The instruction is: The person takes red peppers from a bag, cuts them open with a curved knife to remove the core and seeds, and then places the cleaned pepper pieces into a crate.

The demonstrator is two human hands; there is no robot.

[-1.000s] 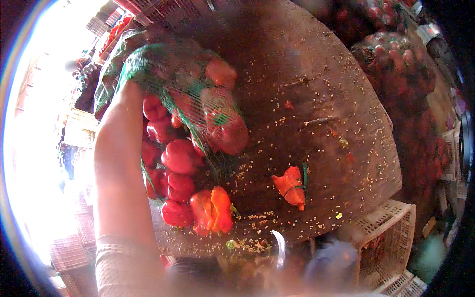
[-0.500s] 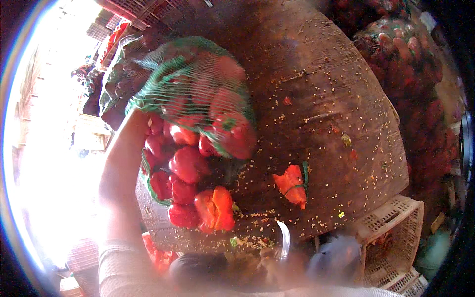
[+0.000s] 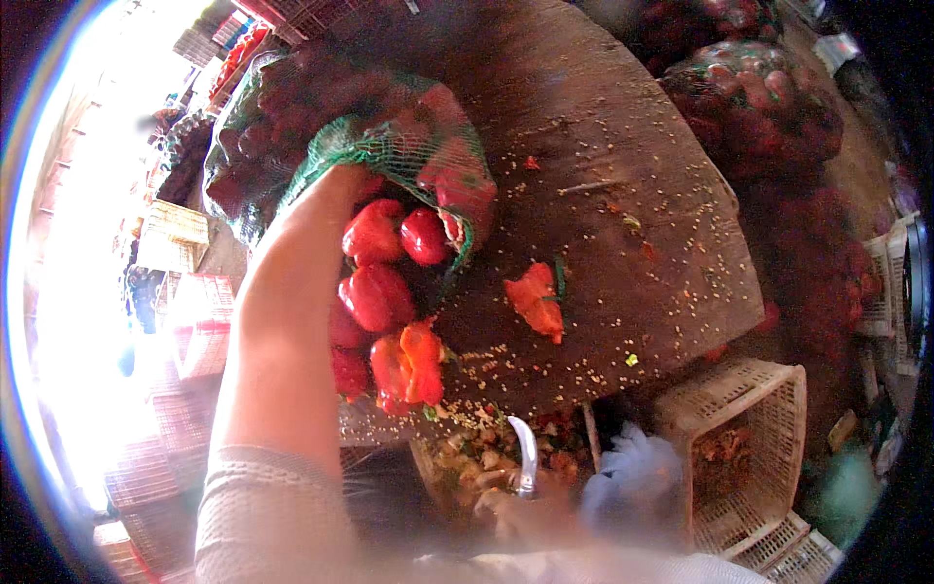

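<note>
My left arm reaches across the wooden table to a green mesh bag of red bell peppers. Only the back of my left hand shows at the bag's mouth; its fingers are hidden inside. Beside that forearm lie loose red peppers, spilling from the opening. Nearest me among them is a split orange-red pepper. Low in the picture, my right hand is closed on a knife with a short curved blade, its tip pointing up. A torn pepper piece with a green stem lies farther right.
Seeds are scattered over the wooden table. Below its near edge sits a heap of pepper scraps. A plastic crate stands at the lower right, another full mesh bag at the far right. More crates stand at left.
My left hand has moved from the bag's left edge into its mouth, and the bag's near part has been drawn back. The view has shifted, showing more scraps below the table.
</note>
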